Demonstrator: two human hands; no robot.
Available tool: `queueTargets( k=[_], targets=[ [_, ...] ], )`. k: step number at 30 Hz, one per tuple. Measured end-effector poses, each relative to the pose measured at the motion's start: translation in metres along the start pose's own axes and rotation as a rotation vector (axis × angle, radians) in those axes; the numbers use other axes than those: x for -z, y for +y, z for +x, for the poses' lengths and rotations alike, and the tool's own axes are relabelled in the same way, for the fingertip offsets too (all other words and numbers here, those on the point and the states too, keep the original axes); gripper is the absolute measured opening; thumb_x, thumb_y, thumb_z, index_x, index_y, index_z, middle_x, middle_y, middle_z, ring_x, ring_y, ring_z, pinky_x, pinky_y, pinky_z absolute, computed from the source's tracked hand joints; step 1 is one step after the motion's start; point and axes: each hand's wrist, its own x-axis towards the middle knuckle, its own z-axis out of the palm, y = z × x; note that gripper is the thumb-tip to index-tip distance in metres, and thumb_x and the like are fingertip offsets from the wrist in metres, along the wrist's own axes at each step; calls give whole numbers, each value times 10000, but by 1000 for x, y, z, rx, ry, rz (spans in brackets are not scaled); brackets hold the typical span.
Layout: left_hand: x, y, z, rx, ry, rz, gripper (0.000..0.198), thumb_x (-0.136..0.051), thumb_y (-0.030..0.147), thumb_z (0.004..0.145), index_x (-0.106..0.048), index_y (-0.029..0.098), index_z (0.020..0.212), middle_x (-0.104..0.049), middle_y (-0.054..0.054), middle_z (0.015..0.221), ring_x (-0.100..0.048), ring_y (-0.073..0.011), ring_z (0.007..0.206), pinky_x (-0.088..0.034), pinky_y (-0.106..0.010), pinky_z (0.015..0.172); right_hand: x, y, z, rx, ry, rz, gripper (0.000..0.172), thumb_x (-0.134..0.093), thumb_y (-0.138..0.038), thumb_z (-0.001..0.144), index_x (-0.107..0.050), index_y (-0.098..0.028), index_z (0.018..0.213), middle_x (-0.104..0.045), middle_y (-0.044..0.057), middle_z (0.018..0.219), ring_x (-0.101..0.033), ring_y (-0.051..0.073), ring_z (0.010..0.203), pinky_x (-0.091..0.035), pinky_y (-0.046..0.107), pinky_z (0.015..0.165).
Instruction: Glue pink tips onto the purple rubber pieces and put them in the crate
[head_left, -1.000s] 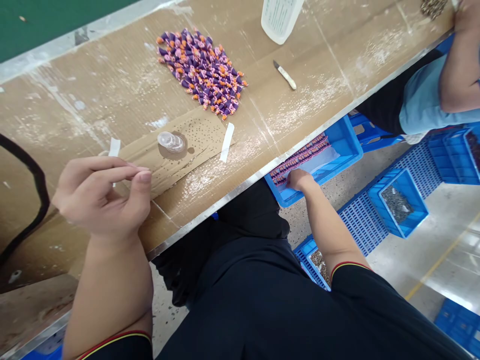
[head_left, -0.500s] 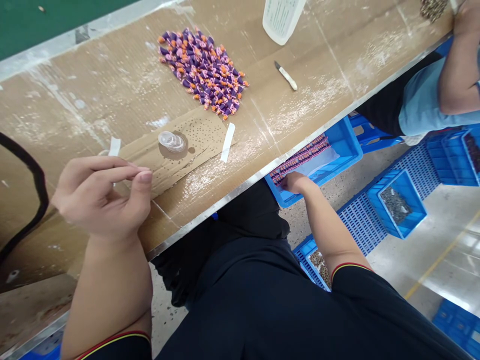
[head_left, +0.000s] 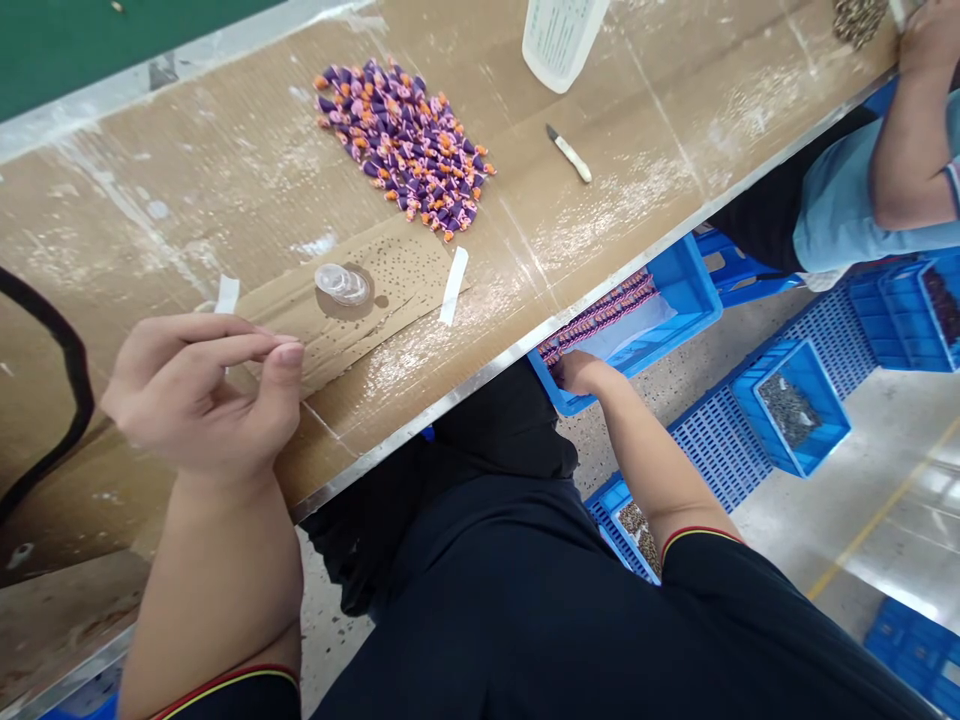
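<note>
My left hand [head_left: 199, 395] hovers over the near edge of the cardboard-covered bench [head_left: 225, 200], fingers pinched together against the thumb; what they hold is too small to make out. My right hand [head_left: 581, 372] reaches down below the bench edge into a blue crate [head_left: 675, 285], its fingers resting on a row of purple and orange pieces [head_left: 596, 318] lined up there. A heap of the same purple, pink and orange pieces [head_left: 405, 145] lies on the bench farther back.
A small clear plastic cap [head_left: 343, 284] and two white paper strips [head_left: 453, 285] lie on the cardboard. A small knife [head_left: 568, 152] and a white container [head_left: 559, 35] sit farther back. Another person's arm [head_left: 911, 120] is at the right. More blue crates [head_left: 795, 405] stand on the floor.
My right hand has slid a little left and toward the bench edge inside the blue crate. My left hand has stayed in place.
</note>
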Motion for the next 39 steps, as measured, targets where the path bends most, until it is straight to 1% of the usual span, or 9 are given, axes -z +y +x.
queueTargets(
  k=[6,13,17,20,22,27,31,34,39],
  targets=[
    [0,1,1,-134,1,-75,170,-881,360,826,-818,202,830,-726,-34,701,-671,-157,650,-434,-260,599,1,-3,-1,-6,20,4,311,-699,-451,1133,-810,-176,1229,-839,104,1244,-805,237,1172,-650,450,1076],
    [1,2,1,-154,-21,-80,155,-866,335,850,-844,197,917,-734,-39,749,-679,-175,687,-443,-278,621,-6,12,9,-73,34,11,354,-709,-492,1123,-793,-171,1246,-817,114,1292,-790,245,1191,-647,473,1095],
    [3,3,1,-143,-31,-91,145,-867,312,857,-846,183,918,-730,-48,752,-675,-174,704,-453,-280,637,-6,34,10,-142,101,35,308,-665,-394,1131,-812,-161,1266,-833,152,1285,-795,260,1191,-634,424,1069],
    [2,6,1,-136,-31,-99,132,-875,296,851,-844,186,916,-726,-42,755,-658,-162,691,-448,-273,633,0,64,6,-243,188,51,331,-587,-253,1096,-849,-136,1261,-832,225,1319,-791,325,1247,-607,366,1037],
    [0,7,1,-137,-26,-106,131,-879,298,849,-841,186,905,-725,-41,756,-659,-159,692,-454,-271,636,5,88,2,-325,245,62,381,-550,-202,1064,-847,-116,1287,-821,252,1348,-789,359,1258,-609,370,1016],
    [-1,6,2,-157,-19,-99,146,-871,315,851,-830,185,900,-721,-38,754,-657,-161,698,-453,-267,640,11,131,3,-468,325,103,420,-541,-146,1024,-842,-130,1316,-823,247,1347,-807,355,1227,-648,397,1003],
    [0,5,2,-162,-20,-97,147,-873,310,838,-828,185,901,-721,-38,749,-672,-172,714,-459,-272,644,12,145,17,-521,337,129,408,-579,-167,1024,-829,-142,1346,-816,234,1372,-803,345,1239,-656,414,1031],
    [1,4,1,-153,-14,-88,146,-878,306,842,-822,180,890,-722,-38,746,-670,-169,708,-462,-275,648,11,148,30,-535,336,140,361,-569,-196,1061,-836,-135,1296,-804,251,1380,-788,343,1267,-641,413,1050],
    [1,2,-1,-163,-13,-85,139,-873,302,842,-823,188,904,-723,-38,756,-674,-175,709,-481,-285,644,7,150,45,-531,348,161,379,-586,-384,1152,-765,-134,1374,-783,196,1424,-753,300,1315,-599,500,1154]
  ],
)
